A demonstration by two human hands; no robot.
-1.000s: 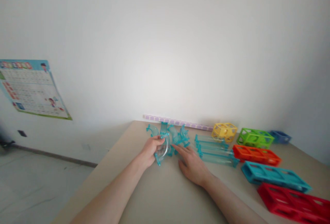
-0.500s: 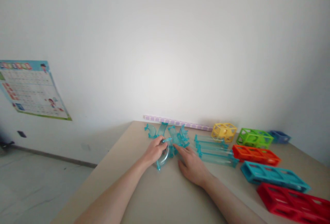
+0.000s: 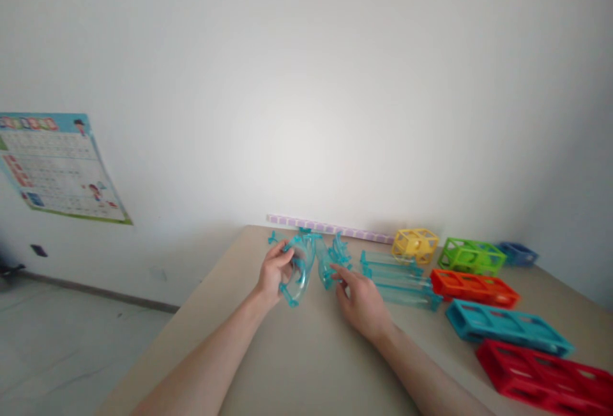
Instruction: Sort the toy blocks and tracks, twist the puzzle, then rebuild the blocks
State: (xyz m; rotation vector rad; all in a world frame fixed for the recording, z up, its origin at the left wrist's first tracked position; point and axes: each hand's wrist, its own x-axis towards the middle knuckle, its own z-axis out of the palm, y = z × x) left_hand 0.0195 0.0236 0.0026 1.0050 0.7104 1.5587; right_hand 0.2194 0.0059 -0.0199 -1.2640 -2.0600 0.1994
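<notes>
My left hand (image 3: pixel 276 269) is closed on a curved, see-through teal track piece (image 3: pixel 301 280), tilted up off the table. To its right, my right hand (image 3: pixel 361 298) has its fingers at the near end of a narrower see-through teal track piece (image 3: pixel 323 262), which looks pinched there. Behind the hands lie more teal pieces, including a small curved one (image 3: pixel 340 246). Part of that group is hidden behind the left hand's piece. Several long straight teal track pieces (image 3: pixel 402 292) rest side by side right of my right hand.
Along the table's right side stand open-frame blocks: yellow (image 3: pixel 414 245), green (image 3: pixel 472 256), dark blue (image 3: pixel 518 254), orange (image 3: pixel 474 287), teal (image 3: pixel 510 326) and red (image 3: pixel 546 374). A purple-and-white strip (image 3: pixel 330 228) runs along the wall at the table's back edge. A poster (image 3: pixel 60 167) hangs at left.
My left hand has lifted and turned its curved piece, which now stands more upright. My right fingers have drawn in at the narrower piece, whose near end has come closer to me.
</notes>
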